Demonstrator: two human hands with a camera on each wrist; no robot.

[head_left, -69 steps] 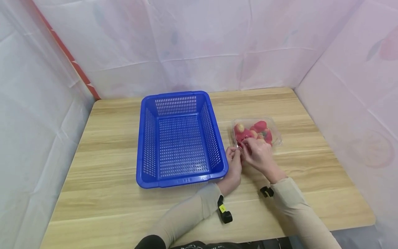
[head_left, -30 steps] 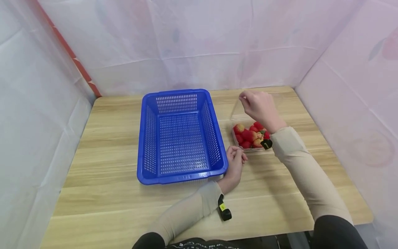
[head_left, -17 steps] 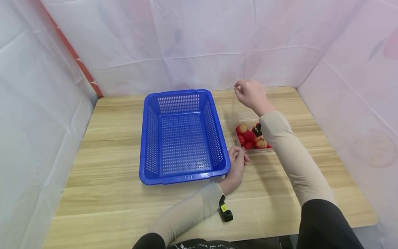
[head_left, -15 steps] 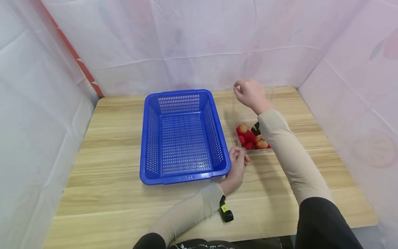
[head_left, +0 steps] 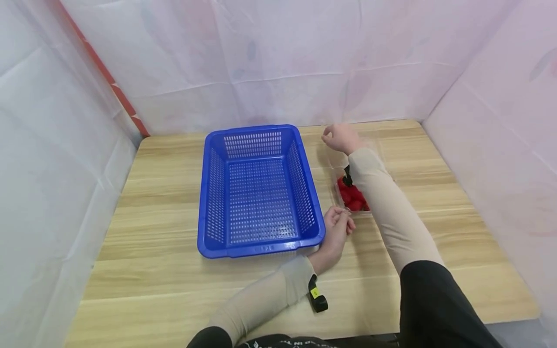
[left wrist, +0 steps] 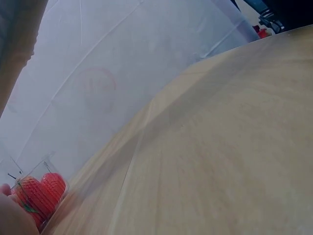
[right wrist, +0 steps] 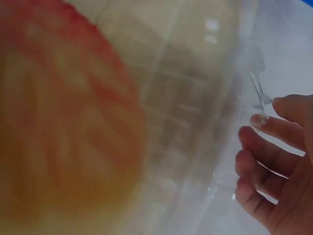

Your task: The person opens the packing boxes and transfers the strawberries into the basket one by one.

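A clear plastic clamshell box of strawberries lies to the right of a blue basket, its lid raised and tipped back. My left hand pinches the box's near-left corner. Over the far side, my right hand pinches the tab of the clear lid between thumb and index finger, the other fingers loosely bent. Red strawberries show beside the left fingers in the left wrist view. One large blurred red-and-yellow strawberry fills the left of the right wrist view. My right forearm hides the box's right part.
The blue perforated basket stands on the wooden table, close against my left wrist. White cloth walls rise at the back and both sides.
My right hand has gone from the box's near edge up and back, swinging the lid open, then dropped lower toward the far side. The left hand stays at the near corner.
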